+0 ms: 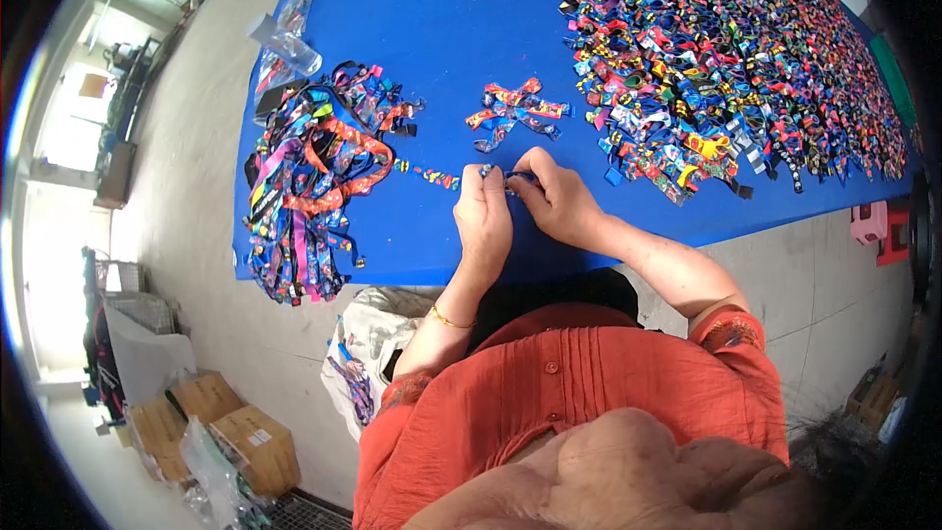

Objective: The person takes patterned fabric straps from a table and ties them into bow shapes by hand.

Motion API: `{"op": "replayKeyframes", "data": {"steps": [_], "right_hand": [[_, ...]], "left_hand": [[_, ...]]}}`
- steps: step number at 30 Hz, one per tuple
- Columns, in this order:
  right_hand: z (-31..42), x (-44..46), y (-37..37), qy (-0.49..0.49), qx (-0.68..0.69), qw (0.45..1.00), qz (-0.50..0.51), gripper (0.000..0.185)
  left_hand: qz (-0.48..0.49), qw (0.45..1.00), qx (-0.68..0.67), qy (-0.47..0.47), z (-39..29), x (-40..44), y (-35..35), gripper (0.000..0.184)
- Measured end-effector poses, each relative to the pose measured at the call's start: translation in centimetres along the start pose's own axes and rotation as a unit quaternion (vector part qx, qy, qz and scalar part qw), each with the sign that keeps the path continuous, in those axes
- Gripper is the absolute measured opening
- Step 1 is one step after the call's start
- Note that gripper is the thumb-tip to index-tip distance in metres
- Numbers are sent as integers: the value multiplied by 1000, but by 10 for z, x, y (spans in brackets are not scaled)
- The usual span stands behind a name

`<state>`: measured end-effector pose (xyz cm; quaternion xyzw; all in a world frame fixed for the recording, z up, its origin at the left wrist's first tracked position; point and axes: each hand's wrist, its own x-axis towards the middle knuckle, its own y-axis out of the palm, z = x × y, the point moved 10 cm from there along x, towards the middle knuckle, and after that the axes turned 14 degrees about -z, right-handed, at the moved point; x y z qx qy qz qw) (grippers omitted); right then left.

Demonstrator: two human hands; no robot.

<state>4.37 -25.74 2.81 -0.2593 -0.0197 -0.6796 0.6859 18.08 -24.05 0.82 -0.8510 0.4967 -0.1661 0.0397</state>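
Near the front edge of the blue table (432,29), my two hands are close together in front of my body. A blue printed ribbon strap (434,178) with colourful figures runs from the left into the fingers of my left hand (483,221), which is closed on it. My right hand (561,201) pinches the dark blue end of the strap between thumb and fingers. The exact fold at the fingertips is too small to make out. Just beyond the hands lies a small group of folded ribbon loops (518,110). To the left sits a tangled heap of long printed straps (304,186).
Many folded ribbon loops (706,59) cover the table's right side. A clear plastic bottle (294,49) lies at the far left. Cardboard boxes (257,442) stand on the floor at lower left. Pink and red stools (888,231) are at the right.
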Motion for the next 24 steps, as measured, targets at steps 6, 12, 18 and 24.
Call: {"op": "replayKeyframes", "data": {"steps": [6,12,18,24], "right_hand": [[25,-12,6,-89,-47,994,42,15],[24,-6,1,-81,-5,997,0,14],[-5,31,-13,83,106,989,-65,13],[-5,35,-21,88,89,985,-116,14]], "left_hand": [[61,888,-312,-332,18,-16,8,19],[36,891,-333,-306,19,-13,9,18],[19,975,-206,-85,-21,24,3,22],[-18,989,-136,-64,-35,25,0,23]]}}
